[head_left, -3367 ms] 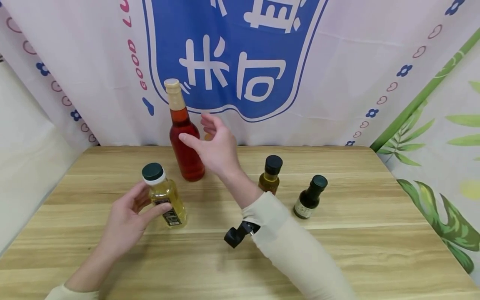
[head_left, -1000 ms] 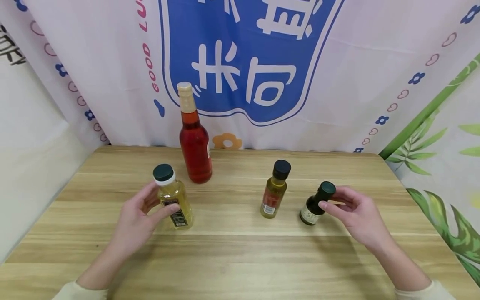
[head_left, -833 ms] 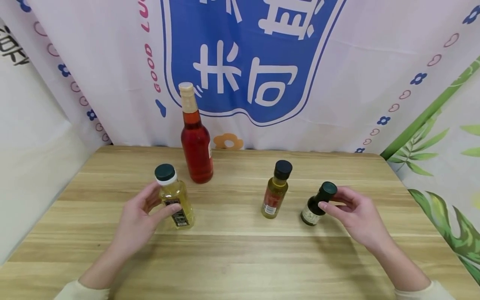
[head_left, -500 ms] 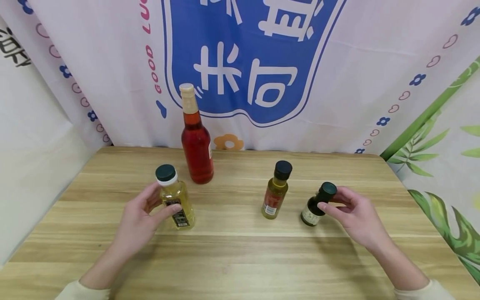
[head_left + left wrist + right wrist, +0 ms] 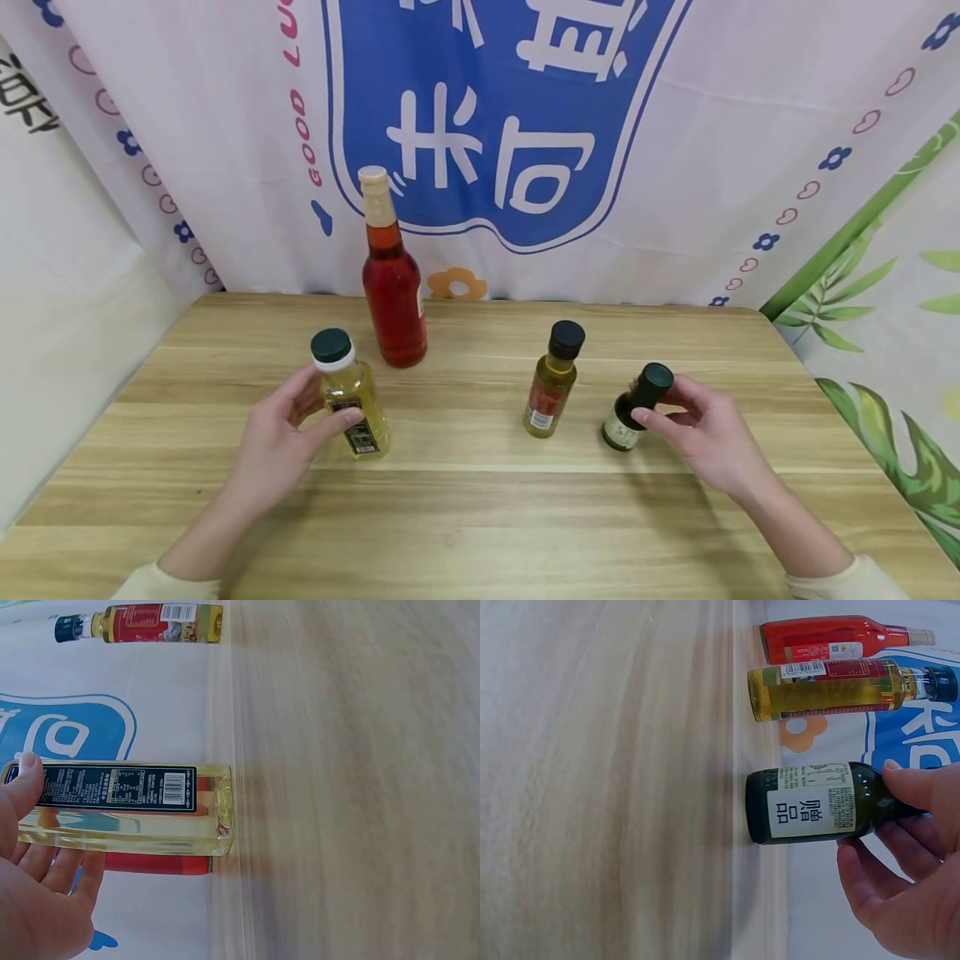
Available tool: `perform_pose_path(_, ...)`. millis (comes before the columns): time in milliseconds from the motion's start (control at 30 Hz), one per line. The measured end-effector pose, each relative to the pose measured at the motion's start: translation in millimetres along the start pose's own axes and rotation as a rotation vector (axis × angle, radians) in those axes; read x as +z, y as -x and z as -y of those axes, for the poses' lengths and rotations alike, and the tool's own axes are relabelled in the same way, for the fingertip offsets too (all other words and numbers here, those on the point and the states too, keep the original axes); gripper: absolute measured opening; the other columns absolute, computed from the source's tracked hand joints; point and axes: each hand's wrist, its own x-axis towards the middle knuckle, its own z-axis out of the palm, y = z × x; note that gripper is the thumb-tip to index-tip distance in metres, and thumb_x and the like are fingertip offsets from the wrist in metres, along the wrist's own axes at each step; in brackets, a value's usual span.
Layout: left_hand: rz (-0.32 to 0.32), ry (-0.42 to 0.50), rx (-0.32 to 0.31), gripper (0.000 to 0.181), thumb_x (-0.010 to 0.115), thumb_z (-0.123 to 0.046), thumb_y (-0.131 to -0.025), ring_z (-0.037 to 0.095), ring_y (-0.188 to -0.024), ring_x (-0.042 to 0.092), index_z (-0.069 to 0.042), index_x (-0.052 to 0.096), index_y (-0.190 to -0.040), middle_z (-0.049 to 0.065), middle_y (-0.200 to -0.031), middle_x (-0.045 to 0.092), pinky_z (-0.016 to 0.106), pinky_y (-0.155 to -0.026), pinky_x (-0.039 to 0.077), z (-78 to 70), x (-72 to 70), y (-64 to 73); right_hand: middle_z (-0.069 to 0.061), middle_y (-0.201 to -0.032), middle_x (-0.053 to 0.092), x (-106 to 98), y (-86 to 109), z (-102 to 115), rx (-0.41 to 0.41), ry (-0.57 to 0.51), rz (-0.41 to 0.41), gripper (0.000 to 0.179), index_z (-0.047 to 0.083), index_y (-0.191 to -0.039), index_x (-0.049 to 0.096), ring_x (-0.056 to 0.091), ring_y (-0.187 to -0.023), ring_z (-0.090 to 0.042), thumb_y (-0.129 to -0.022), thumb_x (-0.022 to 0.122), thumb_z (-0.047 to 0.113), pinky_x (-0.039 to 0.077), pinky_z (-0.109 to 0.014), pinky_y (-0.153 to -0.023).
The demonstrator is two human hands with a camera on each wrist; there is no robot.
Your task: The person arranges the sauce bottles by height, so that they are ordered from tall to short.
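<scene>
On the left of the table, my left hand (image 5: 273,450) holds a squarish clear bottle (image 5: 354,385) of pale yellow liquid, thumb in front and fingers behind. Its cap is dark green and its dark label (image 5: 124,787) carries a barcode. My right hand (image 5: 712,437) grips the neck of a small dark green bottle (image 5: 622,425), which stands at the right. A pale label (image 5: 810,806) with black characters shows on it in the right wrist view. Both bottles stand upright on the wood; some of the fingers are hidden behind them.
A tall red bottle (image 5: 393,300) with a cream-coloured neck stands behind the left bottle. Between the hands, nearer the right, is a slim yellow oil bottle (image 5: 551,392) with a black cap. A printed cloth (image 5: 660,208) hangs along the back edge of the wooden table (image 5: 465,525).
My right hand has gone from beside the tall red bottle to the small dark bottle. Just now its thumb and fingers close further round the neck. The left hand stays on its bottle.
</scene>
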Motion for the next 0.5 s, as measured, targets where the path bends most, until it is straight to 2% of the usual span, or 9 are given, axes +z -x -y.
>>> perform_pose_path(167, 0.002, -0.006, 0.005, 0.063, 0.082, -0.008, -0.093, -0.017, -0.119, 0.059, -0.006, 0.057, -0.150, 0.017, -0.145, 0.065, 0.002, -0.100, 0.047, -0.6, -0.1, 0.4, -0.009, -0.125, 0.078, 3.2, 0.2, -2.2, -0.025, 0.001, -0.016, 0.031, 0.012, -0.126, 0.073, 0.068, -0.104, 0.008, -0.098, 0.079, 0.023, 0.062, -0.017, -0.083)
perform_pose_path(500, 0.008, -0.001, -0.006, 0.061, 0.083, -0.008, -0.091, -0.015, -0.120, 0.061, -0.006, 0.059, -0.147, 0.018, -0.143, 0.066, 0.003, -0.101, 0.048, 1.7, -1.5, -2.2, -0.010, -0.125, 0.077, 1.7, -1.0, -0.7, 0.011, 0.001, 0.005, 0.035, 0.011, -0.130, 0.072, 0.069, -0.104, 0.006, -0.099, 0.078, 0.025, 0.062, -0.017, -0.086)
